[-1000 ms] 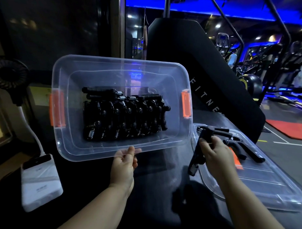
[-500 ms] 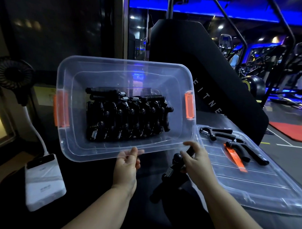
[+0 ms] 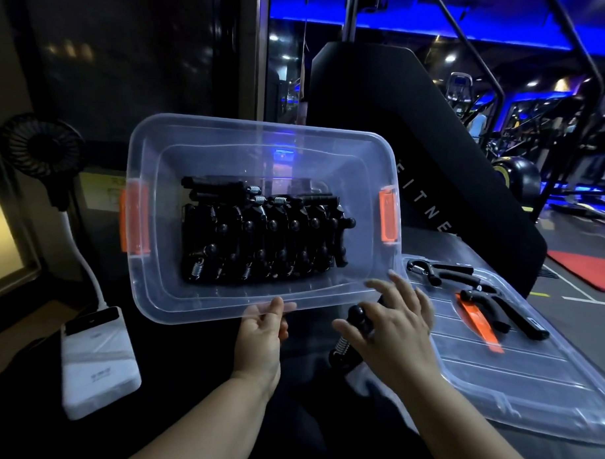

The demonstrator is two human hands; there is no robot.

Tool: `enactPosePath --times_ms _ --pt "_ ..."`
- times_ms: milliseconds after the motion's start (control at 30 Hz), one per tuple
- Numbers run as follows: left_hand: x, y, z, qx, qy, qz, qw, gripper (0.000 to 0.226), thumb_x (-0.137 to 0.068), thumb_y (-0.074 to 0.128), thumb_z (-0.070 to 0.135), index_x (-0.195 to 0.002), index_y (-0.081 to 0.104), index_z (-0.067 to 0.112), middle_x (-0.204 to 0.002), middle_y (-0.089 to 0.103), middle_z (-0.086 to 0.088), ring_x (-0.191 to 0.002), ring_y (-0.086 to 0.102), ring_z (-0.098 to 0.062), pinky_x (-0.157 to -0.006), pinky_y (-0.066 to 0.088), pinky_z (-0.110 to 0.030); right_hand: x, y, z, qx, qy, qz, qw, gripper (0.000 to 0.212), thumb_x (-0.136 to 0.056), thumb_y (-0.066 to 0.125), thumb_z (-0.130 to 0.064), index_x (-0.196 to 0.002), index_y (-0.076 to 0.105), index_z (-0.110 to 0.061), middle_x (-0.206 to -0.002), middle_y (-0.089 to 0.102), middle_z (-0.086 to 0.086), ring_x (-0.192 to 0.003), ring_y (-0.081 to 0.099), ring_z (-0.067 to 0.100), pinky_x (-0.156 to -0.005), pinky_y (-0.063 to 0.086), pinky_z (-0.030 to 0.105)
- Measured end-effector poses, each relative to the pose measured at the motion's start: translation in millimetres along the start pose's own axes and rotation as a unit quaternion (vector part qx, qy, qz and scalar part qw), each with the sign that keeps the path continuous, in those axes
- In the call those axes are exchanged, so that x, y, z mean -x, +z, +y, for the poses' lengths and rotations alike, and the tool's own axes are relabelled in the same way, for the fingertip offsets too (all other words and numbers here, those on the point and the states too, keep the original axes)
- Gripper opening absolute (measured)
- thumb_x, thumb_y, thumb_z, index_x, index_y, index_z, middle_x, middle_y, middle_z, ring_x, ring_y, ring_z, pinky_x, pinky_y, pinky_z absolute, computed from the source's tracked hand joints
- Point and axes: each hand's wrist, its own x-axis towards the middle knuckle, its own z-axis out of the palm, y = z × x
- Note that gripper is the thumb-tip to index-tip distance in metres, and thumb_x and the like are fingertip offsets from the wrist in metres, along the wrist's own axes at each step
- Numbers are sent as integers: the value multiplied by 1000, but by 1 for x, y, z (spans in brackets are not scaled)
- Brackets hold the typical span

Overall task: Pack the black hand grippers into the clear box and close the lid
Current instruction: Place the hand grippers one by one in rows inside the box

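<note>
At far left stand a black round-caged desk fan (image 3: 43, 149) on a white stalk and a white matte slab-shaped power bank (image 3: 96, 356), neither involved. The clear plastic box (image 3: 158, 268), rectangular with rounded corners and an orange latch at each end, is tilted with its opening toward the wearer; the packed row of black hand grippers (image 3: 260, 237), hard moulded handles with bright coiled steel springs, lies tight against its floor. The left hand (image 3: 260, 337) pinches the near rim, thumb on top, holding the box as it did a second ago. The change is on the right: the right hand (image 3: 397, 325), which a second ago was lifting a piece off the lid, has crossed over and now sits just below the box's near right corner, forefingers extended toward the rim. Thumb and palm grasp one black spring-loaded hand gripper (image 3: 343, 348), not yet inside. Judgement: insertion is imminent, and free space remains at the row's right end. Further right, the clear ribbed plastic lid (image 3: 526, 393) lies flat, carrying two loose grippers (image 3: 502, 308) and an orange strip (image 3: 479, 326); packing is therefore incomplete and the lid cannot go on yet
</note>
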Motion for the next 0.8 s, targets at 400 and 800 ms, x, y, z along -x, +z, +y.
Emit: enactPosePath --times_ms 400,800 --pt "-2 -1 -2 2 -10 0 1000 13 -93 54 25 -93 55 12 -78 72 8 -64 46 -8 -72 42 -22 -29 -24 6 24 -210 -193 958 50 -72 74 -42 -113 46 -35 -91 61 -12 -89 51 11 -92 29 23" --pt "-5 -1 -1 30 -7 -4 1000 29 -85 57 29 -95 57 2 -68 64 3 -58 42 -8 -64 41 -21 -101 -71 -22 -126 -176 -28 976 35 -70 80 -39 -97 62 -25 -90 60 -3 -82 52 15 -65 33 25"
